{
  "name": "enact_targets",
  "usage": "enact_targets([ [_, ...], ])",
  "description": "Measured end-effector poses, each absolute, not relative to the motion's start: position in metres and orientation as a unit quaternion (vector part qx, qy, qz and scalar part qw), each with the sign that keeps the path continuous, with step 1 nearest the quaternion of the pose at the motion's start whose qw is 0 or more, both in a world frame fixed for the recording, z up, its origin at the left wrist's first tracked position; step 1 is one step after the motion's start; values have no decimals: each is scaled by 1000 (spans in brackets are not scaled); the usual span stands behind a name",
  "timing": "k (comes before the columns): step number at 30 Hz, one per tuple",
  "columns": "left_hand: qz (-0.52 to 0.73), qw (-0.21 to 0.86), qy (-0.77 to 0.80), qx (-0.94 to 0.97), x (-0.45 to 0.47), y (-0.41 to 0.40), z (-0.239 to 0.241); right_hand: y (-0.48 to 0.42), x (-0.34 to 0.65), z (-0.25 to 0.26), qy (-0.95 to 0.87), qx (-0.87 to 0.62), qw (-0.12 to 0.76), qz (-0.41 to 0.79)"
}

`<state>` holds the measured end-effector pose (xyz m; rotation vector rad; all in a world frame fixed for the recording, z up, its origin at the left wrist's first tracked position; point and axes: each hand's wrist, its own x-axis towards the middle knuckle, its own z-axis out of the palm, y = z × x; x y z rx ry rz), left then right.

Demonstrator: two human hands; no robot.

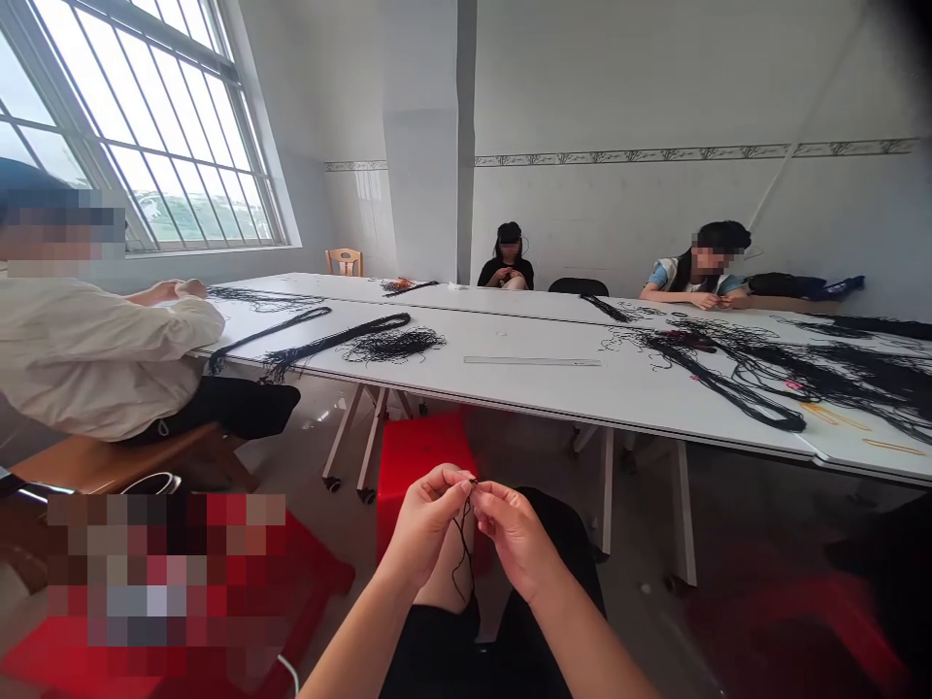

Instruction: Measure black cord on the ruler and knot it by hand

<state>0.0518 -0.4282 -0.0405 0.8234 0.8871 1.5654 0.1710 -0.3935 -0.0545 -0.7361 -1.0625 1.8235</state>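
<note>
My left hand (426,519) and my right hand (514,534) meet over my lap, below the table's front edge. Both pinch a thin black cord (463,544) between their fingertips; a loop of it hangs down between the hands towards my knees. The fingers of both hands are closed on the cord.
A long white table (553,388) bears bundles of black cords (342,340), a heap of cords (757,374) at the right and a clear ruler (531,361). A person in a white shirt (94,359) sits at the left, two people sit at the far side. A red stool (418,456) stands under the table.
</note>
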Motion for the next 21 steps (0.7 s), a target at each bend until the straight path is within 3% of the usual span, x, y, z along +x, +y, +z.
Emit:
enact_targets([
  [9, 656, 593, 347, 314, 58, -429, -31, -404, 181, -48, -363, -241, 476, 764],
  [15, 663, 560, 375, 327, 66, -429, -19, -406, 191, -44, -413, -271, 532, 687],
  [21, 677, 523, 394, 336, 59, -425, -16, -416, 190, -34, -510, -218, 499, 666],
])
